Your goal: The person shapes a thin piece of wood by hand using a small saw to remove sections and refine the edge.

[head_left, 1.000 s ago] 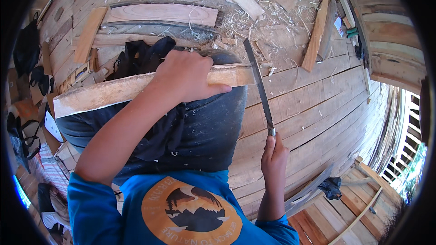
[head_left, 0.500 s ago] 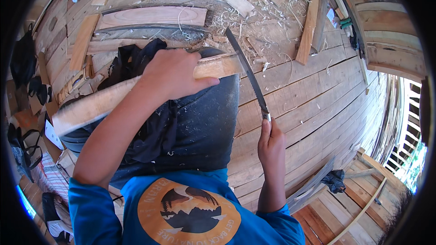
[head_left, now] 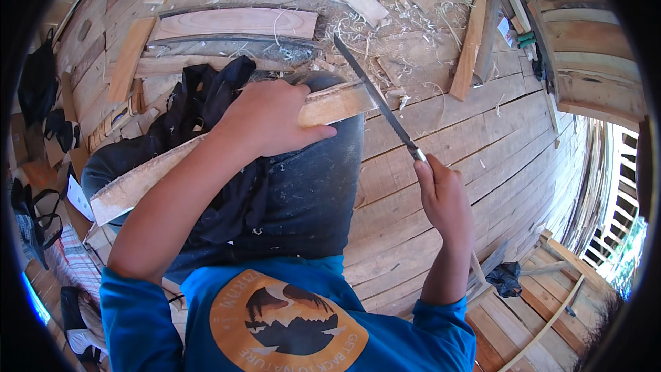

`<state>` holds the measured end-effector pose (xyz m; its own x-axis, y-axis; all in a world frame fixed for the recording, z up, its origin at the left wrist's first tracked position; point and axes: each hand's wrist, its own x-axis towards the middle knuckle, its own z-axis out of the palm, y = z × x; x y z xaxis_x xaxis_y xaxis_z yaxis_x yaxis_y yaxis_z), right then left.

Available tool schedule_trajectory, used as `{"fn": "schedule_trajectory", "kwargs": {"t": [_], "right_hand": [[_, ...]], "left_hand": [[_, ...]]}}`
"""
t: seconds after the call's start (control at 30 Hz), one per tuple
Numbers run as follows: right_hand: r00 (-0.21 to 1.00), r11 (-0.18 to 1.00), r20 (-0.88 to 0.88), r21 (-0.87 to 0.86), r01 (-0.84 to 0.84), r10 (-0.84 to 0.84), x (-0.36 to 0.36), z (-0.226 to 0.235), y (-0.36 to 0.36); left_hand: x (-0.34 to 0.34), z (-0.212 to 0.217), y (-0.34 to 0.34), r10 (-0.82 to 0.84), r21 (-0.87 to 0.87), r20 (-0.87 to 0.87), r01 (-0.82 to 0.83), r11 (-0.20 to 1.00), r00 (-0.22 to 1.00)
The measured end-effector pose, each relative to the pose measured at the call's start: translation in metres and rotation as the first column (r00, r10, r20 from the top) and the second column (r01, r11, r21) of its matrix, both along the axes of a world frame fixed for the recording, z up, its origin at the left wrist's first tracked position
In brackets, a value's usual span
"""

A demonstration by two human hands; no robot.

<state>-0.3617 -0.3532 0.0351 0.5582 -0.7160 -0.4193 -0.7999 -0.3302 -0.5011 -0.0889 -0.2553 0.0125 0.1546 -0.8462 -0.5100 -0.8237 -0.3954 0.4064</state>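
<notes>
A long pale wooden board (head_left: 153,173) lies slantwise across my lap, its far right end past my knee. My left hand (head_left: 275,116) is closed over the board, thumb along the near side and fingers hidden behind the far edge. In my right hand (head_left: 444,189) is the handle of a saw (head_left: 375,95), mostly covered by the fingers. The saw's dark toothed blade slants up and left, crossing at the board's right end; whether it touches the wood I cannot tell. Under the board a bunched black cloth (head_left: 206,103) rests on my dark trousers (head_left: 310,193).
A curved plank (head_left: 237,23) lies beyond my knees, among wood shavings and offcuts (head_left: 360,1). More planks (head_left: 471,45) lie at the far right. Bags and dark straps (head_left: 38,217) crowd the left. A black plastic bag (head_left: 505,277) sits at the lower right on the planks.
My right hand has swung to the right and slightly up, tilting the saw blade more. The board's left end has shifted a little to the right and down; my left hand keeps its hold.
</notes>
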Motion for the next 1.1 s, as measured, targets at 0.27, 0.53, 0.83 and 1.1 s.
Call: {"fn": "schedule_trajectory", "kwargs": {"t": [0.27, 0.53, 0.83, 1.1], "right_hand": [[0.997, 0.998, 0.070, -0.052, 0.035, -0.032, 0.024, -0.033, -0.001], [0.998, 0.998, -0.003, -0.009, 0.066, -0.066, -0.027, -0.004, 0.013], [0.998, 0.998, 0.022, -0.041, 0.055, -0.055, -0.001, -0.010, -0.009], [0.998, 0.999, 0.056, -0.038, -0.031, 0.033, 0.045, -0.027, -0.032]], "left_hand": [[0.004, -0.010, -0.004, 0.015, 0.011, 0.030, -0.016, 1.000, 0.999], [0.001, -0.004, -0.005, 0.022, 0.055, 0.015, -0.023, 0.998, 1.000], [0.000, -0.006, -0.007, 0.086, 0.054, -0.009, -0.086, 0.995, 0.996], [0.006, -0.009, -0.011, 0.081, 0.035, -0.021, -0.080, 0.996, 0.997]]}}
